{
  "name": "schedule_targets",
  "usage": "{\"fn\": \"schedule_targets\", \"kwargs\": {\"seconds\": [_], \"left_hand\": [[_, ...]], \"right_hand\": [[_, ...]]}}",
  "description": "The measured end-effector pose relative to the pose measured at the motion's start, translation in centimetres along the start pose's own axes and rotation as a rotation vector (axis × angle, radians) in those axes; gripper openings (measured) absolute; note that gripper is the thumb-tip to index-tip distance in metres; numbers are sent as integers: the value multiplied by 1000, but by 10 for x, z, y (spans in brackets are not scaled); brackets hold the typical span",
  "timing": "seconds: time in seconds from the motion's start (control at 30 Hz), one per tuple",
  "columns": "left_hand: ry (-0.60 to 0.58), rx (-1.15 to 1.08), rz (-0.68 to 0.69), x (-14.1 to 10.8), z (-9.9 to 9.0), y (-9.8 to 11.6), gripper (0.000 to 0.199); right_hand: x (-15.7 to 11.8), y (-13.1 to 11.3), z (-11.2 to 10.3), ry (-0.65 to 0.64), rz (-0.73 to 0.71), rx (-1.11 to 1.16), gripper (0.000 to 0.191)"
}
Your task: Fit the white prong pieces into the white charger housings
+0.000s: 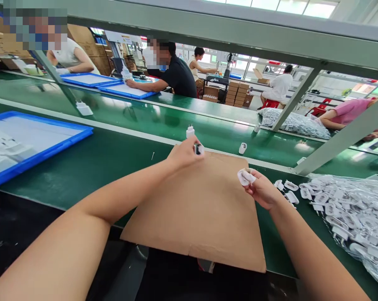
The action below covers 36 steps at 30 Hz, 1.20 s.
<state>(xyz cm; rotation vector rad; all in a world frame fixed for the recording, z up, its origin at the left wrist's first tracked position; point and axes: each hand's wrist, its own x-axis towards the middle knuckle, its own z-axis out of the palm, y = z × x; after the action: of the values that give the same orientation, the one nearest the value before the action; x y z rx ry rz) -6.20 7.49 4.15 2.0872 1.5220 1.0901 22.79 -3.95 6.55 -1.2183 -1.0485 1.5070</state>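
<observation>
Left hand [185,153] holds dark-centred white housing [200,149]; right hand [263,190], rounded white piece [245,177]

A green bench [66,175] carries a brown cardboard sheet [204,205], a blue-rimmed tray [47,157] and white plug parts [291,197].

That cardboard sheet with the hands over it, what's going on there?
Above the cardboard, the left hand holds a small open white casing, while the right hand has a white plastic piece between its fingers. A bag of similar white parts lies to the right, and a blue-rimmed tray sits to the left. Other people work beyond the bench.
</observation>
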Motion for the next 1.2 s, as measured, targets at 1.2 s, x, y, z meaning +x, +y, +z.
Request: {"fn": "schedule_targets", "kwargs": {"seconds": [1.2], "left_hand": [[-479,-476,45,-78,56,45,30]], "right_hand": [[23,51,-13,76,-543,-744,28]]}}
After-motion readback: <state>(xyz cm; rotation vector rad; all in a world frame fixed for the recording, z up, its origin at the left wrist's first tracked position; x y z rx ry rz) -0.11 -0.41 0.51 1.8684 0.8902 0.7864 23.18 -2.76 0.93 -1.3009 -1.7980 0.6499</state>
